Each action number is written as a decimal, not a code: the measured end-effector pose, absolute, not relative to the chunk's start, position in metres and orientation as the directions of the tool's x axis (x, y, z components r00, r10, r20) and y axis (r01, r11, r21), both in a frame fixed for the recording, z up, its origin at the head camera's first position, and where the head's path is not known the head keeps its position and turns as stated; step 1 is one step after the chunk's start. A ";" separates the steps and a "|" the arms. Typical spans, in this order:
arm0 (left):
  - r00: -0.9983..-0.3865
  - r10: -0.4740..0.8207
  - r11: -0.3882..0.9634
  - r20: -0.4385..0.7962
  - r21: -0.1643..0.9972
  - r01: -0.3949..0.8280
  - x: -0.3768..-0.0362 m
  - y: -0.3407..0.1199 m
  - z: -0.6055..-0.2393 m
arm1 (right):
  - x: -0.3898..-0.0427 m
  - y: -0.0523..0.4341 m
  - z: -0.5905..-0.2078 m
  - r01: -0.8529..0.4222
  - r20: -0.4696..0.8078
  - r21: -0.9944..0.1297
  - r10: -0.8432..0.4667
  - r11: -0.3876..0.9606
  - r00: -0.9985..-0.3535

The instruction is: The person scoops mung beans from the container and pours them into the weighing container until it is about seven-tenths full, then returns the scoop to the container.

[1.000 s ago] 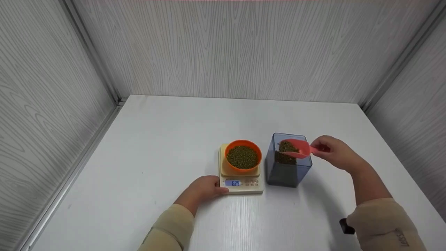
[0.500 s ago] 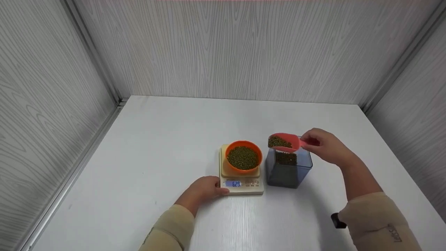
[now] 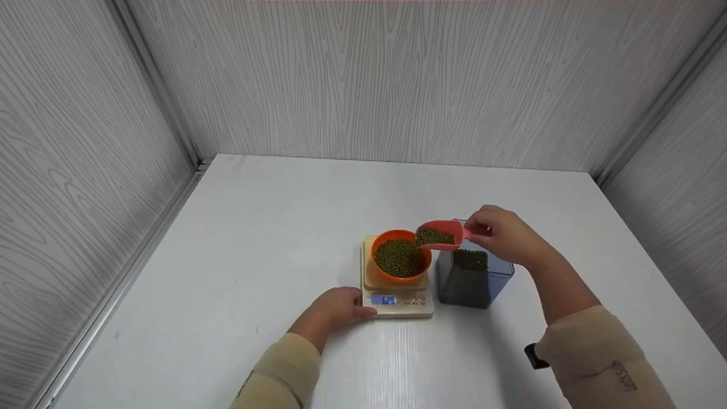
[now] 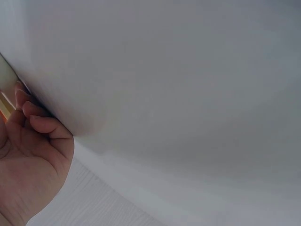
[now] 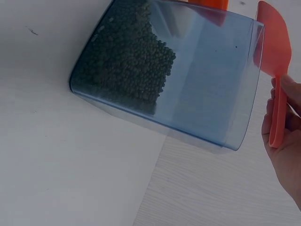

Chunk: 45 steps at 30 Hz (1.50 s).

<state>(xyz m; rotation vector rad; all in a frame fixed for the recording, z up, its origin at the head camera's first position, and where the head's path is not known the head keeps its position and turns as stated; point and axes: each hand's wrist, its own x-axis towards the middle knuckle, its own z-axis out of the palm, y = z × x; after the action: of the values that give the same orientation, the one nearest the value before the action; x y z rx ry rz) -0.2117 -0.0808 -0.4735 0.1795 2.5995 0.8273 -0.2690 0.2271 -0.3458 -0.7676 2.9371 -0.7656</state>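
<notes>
My right hand (image 3: 502,233) pinches the handle of a red scoop (image 3: 452,228) loaded with small green beans. The scoop's front lip is above the right rim of an orange bowl (image 3: 402,280), which holds many green beans (image 3: 396,258). Under the bowl is a cream kitchen scale (image 3: 423,311); its display (image 3: 384,300) reads 629. My left hand (image 3: 336,309) grips the scale's left front corner, thumb in front and fingers curled along the side. In the right wrist view, the scoop (image 5: 275,40) extends past the rim of a clear bluish container (image 5: 207,89), partly filled with beans.
The container (image 3: 463,289) stands just right of the scale on a white table (image 3: 272,227). Grey wood-grain panels (image 3: 363,79) close off the back and both sides. A small black object (image 3: 535,356) shows at the right sleeve.
My right hand has lifted the loaded scoop out of the container and carried it left to the bowl's edge. The left hand stays on the scale, and the display still reads 629.
</notes>
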 end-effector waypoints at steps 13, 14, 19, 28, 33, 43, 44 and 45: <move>-0.905 0.255 0.808 -0.341 0.589 0.005 -0.210 -0.076 -0.471 | -0.268 0.215 -0.338 -0.481 0.076 -0.394 -0.494 0.783 -0.866; -0.904 0.256 0.807 -0.343 0.590 0.005 -0.210 -0.075 -0.471 | -0.268 0.214 -0.338 -0.480 0.074 -0.395 -0.494 0.783 -0.866; -0.902 0.253 0.803 -0.350 0.596 -0.006 -0.210 -0.076 -0.472 | -0.268 0.208 -0.336 -0.488 0.071 -0.388 -0.503 0.782 -0.861; -0.904 0.256 0.822 -0.343 0.570 0.016 -0.211 -0.078 -0.474 | -0.268 0.195 -0.333 -0.530 0.077 -0.342 -0.539 0.776 -0.839; -0.905 0.254 0.819 -0.342 0.574 0.013 -0.211 -0.080 -0.476 | -0.267 0.191 -0.331 -0.526 0.055 -0.332 -0.540 0.783 -0.840; -0.909 0.262 0.812 -0.324 0.583 0.025 -0.213 -0.081 -0.475 | -0.267 0.191 -0.324 -0.513 0.020 -0.263 -0.527 0.817 -0.850; -0.909 0.264 0.812 -0.323 0.583 0.028 -0.213 -0.081 -0.475 | -0.267 0.192 -0.324 -0.515 0.018 -0.248 -0.527 0.821 -0.850; -0.909 0.266 0.811 -0.320 0.585 0.031 -0.213 -0.081 -0.475 | -0.267 0.192 -0.323 -0.515 0.018 -0.233 -0.526 0.825 -0.850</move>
<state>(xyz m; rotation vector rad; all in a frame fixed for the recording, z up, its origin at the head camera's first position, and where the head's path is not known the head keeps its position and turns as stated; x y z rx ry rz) -0.2128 -0.0809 -0.4750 0.2230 2.6050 0.8321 -0.2667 0.1918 -0.3231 -0.8439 2.9559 -0.3577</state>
